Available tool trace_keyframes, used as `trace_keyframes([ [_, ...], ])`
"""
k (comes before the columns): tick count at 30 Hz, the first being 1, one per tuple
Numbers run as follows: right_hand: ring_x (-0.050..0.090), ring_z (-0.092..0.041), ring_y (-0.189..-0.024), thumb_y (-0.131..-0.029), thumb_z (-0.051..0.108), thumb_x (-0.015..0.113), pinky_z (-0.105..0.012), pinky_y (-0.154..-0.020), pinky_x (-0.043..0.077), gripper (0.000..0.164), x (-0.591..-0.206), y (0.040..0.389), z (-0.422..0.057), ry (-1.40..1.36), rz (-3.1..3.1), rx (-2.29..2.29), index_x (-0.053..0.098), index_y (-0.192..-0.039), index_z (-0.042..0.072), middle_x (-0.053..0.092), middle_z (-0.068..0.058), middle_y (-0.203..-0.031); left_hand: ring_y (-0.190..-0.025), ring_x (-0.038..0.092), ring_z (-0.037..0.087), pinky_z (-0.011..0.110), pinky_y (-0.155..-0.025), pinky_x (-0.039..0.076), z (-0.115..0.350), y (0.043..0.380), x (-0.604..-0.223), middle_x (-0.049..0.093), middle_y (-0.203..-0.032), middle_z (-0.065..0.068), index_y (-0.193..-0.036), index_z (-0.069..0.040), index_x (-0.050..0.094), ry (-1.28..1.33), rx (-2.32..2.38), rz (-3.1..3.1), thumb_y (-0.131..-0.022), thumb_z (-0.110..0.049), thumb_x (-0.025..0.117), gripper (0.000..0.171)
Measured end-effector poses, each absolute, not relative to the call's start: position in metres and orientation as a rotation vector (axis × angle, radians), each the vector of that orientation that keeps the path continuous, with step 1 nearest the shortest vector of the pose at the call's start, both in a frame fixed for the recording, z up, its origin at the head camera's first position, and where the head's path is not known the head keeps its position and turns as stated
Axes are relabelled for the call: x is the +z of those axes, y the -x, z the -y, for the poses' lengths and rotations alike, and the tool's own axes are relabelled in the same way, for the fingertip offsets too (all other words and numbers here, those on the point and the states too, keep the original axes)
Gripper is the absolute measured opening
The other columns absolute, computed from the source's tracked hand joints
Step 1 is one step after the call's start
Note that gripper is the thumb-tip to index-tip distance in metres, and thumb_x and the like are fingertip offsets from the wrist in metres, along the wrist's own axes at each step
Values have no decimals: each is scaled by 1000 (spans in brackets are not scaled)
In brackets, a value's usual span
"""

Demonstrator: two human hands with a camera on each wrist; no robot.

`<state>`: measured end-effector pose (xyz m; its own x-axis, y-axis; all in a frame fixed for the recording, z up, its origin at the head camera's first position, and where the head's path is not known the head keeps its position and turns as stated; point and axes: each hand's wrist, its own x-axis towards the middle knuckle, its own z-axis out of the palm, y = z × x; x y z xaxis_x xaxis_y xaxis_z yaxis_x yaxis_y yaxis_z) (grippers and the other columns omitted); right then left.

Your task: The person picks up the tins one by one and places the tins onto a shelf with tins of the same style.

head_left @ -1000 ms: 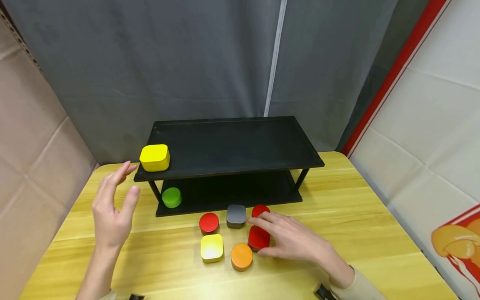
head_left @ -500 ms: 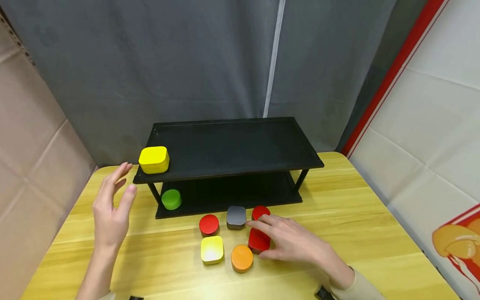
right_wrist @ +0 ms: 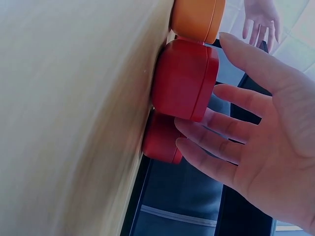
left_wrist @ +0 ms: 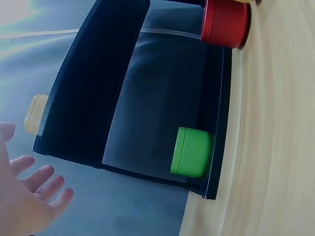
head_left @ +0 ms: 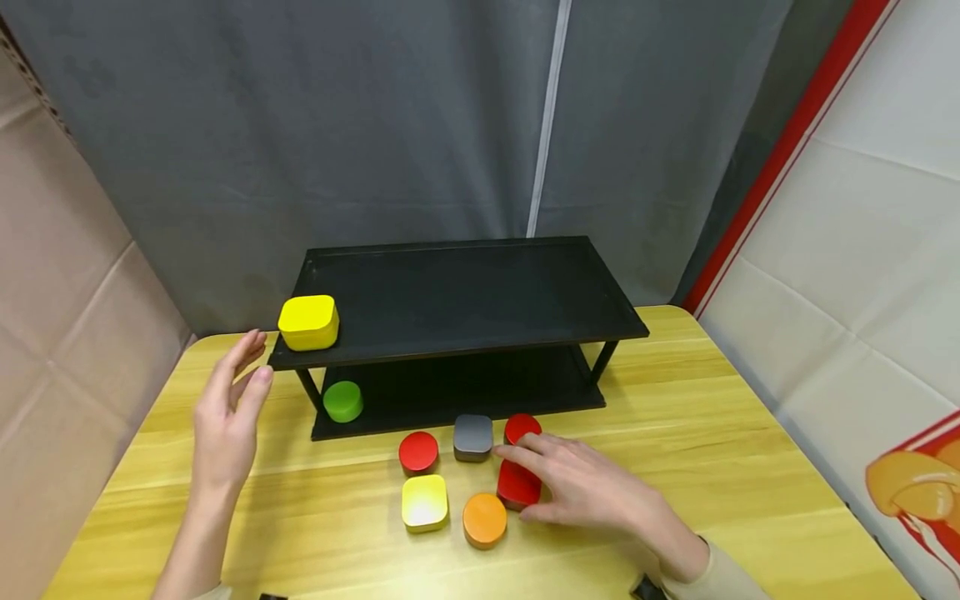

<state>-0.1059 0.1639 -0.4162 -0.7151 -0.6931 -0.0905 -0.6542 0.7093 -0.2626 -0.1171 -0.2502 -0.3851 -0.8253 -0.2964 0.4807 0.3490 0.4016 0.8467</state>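
Observation:
My left hand is raised at the left end of a black two-tier shelf, thumb and fingers apart and holding nothing. Nearest to it, a yellow rounded-square box sits on the top tier's front left corner. My right hand hovers over a red rounded-square box, partly covering it, with fingers spread and loosely bent. In the right wrist view, its fingertips overlap the edges of that red box and of a round red box behind it.
A green round box stands on the lower tier's left end. On the wooden table before the shelf are a grey square box, another round red one, a pale yellow square one and an orange round one. A grey curtain hangs behind.
My left hand has shifted slightly right and turned a little, its fingers closer together. The right hand stays over the red box. The whole head view has dipped slightly.

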Motion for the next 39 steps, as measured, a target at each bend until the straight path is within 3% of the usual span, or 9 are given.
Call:
trace_keyframes([
  [17, 57, -10, -106, -90, 44, 78, -36, -94, 61, 71, -418, 107, -164, 1055, -2725, -303, 49, -152, 29, 62, 6, -128, -126, 45, -9, -4, -97, 40, 253, 118, -387, 48, -159, -3, -157, -27, 44, -62, -1461, 2319, -109, -31, 51, 49],
  [26, 58, -10, -106, -91, 43, 78, -34, -93, 61, 70, -418, 108, -163, 1059, -2727, -298, 49, -153, 26, 63, 5, -129, -141, 39, -6, -6, -102, 35, 256, 119, -388, 37, -167, -5, -159, -30, 39, -33, -1454, 2385, -110, -35, 49, 51],
  [34, 59, -11, -106, -92, 42, 77, -32, -92, 61, 67, -418, 108, -162, 1057, -2733, -285, 52, -151, 22, 64, 4, -130, -115, 50, -20, -5, -97, 42, 255, 121, -386, 41, -166, 0, -159, -28, 40, -27, -1433, 2386, -110, -35, 47, 50],
  [39, 62, -16, -117, -92, 40, 76, -39, -99, 61, 66, -418, 107, -162, 1051, -2740, -265, 53, -150, 21, 63, 1, -139, -114, 51, -20, -5, -96, 42, 255, 120, -387, 41, -166, 1, -159, -30, 39, -31, -1435, 2393, -110, -36, 47, 50],
])
